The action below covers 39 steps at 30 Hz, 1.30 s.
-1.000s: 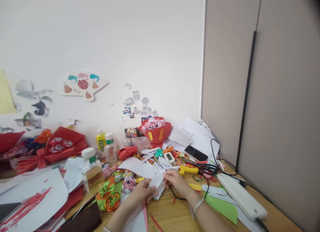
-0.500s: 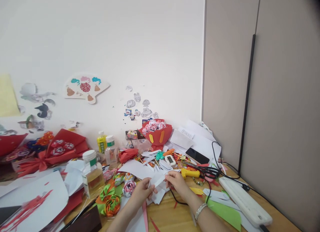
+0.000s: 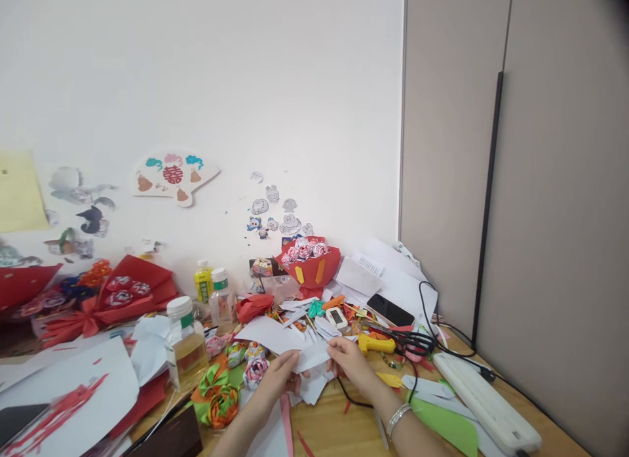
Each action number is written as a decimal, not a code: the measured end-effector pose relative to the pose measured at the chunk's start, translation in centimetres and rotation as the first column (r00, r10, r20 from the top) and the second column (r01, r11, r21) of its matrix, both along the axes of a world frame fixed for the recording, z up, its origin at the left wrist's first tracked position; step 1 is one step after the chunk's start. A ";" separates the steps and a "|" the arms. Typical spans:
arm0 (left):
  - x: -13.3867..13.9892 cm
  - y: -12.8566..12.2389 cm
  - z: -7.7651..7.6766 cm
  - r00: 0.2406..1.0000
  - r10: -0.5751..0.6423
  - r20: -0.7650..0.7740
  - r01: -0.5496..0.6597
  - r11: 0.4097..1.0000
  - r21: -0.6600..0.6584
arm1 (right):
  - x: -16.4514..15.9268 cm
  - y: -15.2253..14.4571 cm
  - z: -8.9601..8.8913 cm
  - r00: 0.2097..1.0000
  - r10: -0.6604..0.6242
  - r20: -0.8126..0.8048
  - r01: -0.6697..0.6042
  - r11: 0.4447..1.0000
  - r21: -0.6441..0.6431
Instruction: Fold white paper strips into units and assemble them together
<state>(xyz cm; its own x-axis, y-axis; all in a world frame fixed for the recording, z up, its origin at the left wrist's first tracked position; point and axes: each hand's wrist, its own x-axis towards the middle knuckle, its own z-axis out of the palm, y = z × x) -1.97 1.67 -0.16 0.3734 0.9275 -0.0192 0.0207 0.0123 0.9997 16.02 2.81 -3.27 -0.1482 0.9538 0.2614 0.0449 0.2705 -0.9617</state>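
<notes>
A small piece of white paper (image 3: 313, 357) is stretched between my two hands above the table. My left hand (image 3: 281, 378) pinches its left end, with the thumb on top. At the other end, my right hand (image 3: 350, 364) grips the right edge between thumb and fingers; a silver bracelet (image 3: 399, 417) circles that wrist. Loose white paper pieces (image 3: 314, 388) lie below the hands. Just left of them sit a pink-and-white paper rose (image 3: 256, 372) and a green-and-orange paper flower (image 3: 221, 404).
Right of the hands lie a yellow glue gun (image 3: 376, 344), tangled black cables, a phone (image 3: 390, 310) and a white power strip (image 3: 486, 404). A red bouquet (image 3: 312, 267) stands at the wall. Plastic bottles (image 3: 187, 349), red wraps and white sheets fill the left.
The white paper has turned to lie more level between my hands. My view has shifted slightly, and both hands keep their grip.
</notes>
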 end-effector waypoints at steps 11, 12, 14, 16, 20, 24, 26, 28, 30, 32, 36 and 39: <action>-0.2 -0.1 0.0 0.998 -0.055 0.013 0.055 0.999 -0.001 | -0.1 -0.1 -0.1 0.995 0.104 -0.008 -0.104 0.994 -0.020; -0.2 -0.2 0.0 0.998 -0.056 0.009 0.056 0.998 0.011 | -0.2 -0.2 0.0 0.991 0.131 -0.031 -0.132 0.991 -0.028; -0.2 -0.2 0.1 0.998 -0.053 0.023 0.052 0.998 0.018 | -0.3 -0.5 0.4 0.980 0.171 -0.100 -0.176 0.983 -0.046; -0.2 -0.4 0.3 0.998 -0.035 0.050 0.035 0.999 0.003 | -0.4 -0.9 0.9 0.966 0.186 -0.181 -0.197 0.979 -0.049; -0.3 -0.8 1.0 0.994 0.002 0.110 0.000 1.000 -0.021 | -0.7 -1.8 1.9 0.935 0.167 -0.314 -0.190 0.981 -0.044; -0.2 -1.0 1.3 0.989 0.005 0.145 0.002 0.999 -0.047 | -0.8 -1.9 1.9 0.928 0.165 -0.335 -0.189 0.981 -0.039; 0.0 -1.2 1.1 0.988 -0.045 0.145 0.055 0.996 -0.067 | -0.7 -1.6 1.5 0.936 0.162 -0.314 -0.178 0.984 -0.022; 0.2 -1.3 0.9 0.986 -0.092 0.136 0.103 0.992 -0.076 | -0.7 -1.2 1.0 0.951 0.147 -0.273 -0.156 0.988 -0.010; 0.4 -1.3 0.7 0.991 -0.089 0.104 0.097 0.992 -0.077 | -0.6 -0.9 0.7 0.964 0.139 -0.224 -0.142 0.990 0.002; 0.5 -1.2 0.4 0.997 -0.060 0.047 0.064 0.995 -0.079 | -0.7 -0.9 0.7 0.973 0.138 -0.187 -0.138 0.990 0.015; 0.4 -0.8 0.1 0.999 -0.049 -0.017 0.048 0.997 -0.060 | -0.6 -1.6 1.3 0.979 0.131 -0.157 -0.131 0.991 0.012; 0.4 -0.7 0.0 0.998 -0.034 -0.055 0.035 0.999 0.012 | -0.5 -2.2 1.6 0.983 0.152 -0.098 -0.151 0.988 0.016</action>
